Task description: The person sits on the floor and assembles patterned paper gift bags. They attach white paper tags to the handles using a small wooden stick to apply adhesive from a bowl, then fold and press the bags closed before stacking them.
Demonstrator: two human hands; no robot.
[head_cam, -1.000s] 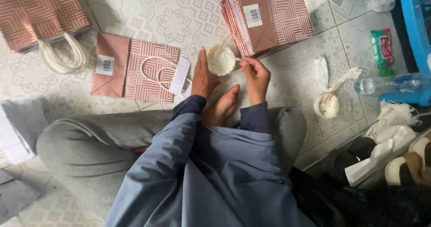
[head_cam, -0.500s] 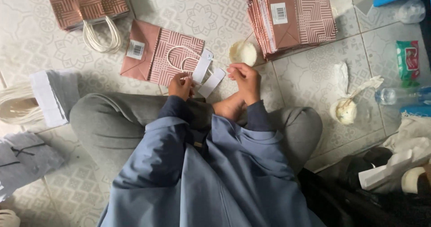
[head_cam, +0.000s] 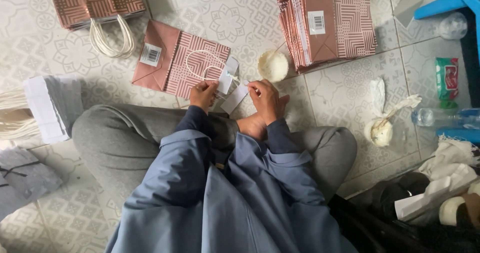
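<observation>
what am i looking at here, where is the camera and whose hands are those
The camera sits on a person's head and looks straight down, so you see their own body from above: blue sleeves, grey trousers, legs crossed on a patterned tiled floor. There is no machine, only two bare hands.

The left hand rests at the edge of a flat pink paper bag with a white cord handle. The right hand pinches one end of a small white paper strip lying between the two hands.

Around them lie a small round white dish, a stack of pink bags at the top right, another pink bag with handles at the top left, and a plastic bottle on the right.
</observation>
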